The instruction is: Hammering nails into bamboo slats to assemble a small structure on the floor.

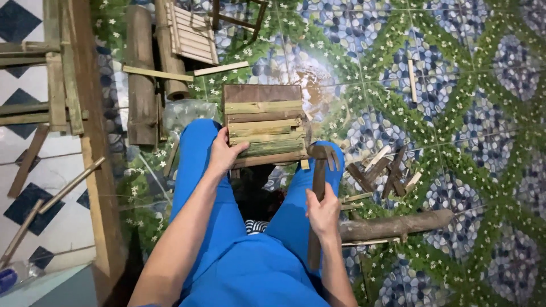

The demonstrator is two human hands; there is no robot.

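Two hands are working low in the frame, above blue-trousered knees. The right hand (323, 213), lower centre, is wrapping closed round the handle of a claw hammer (318, 187), whose head is pointing up beside the right knee. The left hand (223, 152), just left of centre, is pressing on the lower left edge of a slatted wooden crate (263, 122), thumb on top and fingers curling round the side, while the crate is resting between the knees at frame centre. For clean blows, I judge that the left hand should be bracing the crate firmly with its fingers kept off the slat being struck. Right of the hammer, wood offcuts (381, 170) are lying above a log (395, 224) on the tiled floor (466, 113). Farther, upper left, another slat panel (193, 34) is leaning by two logs (142, 74).
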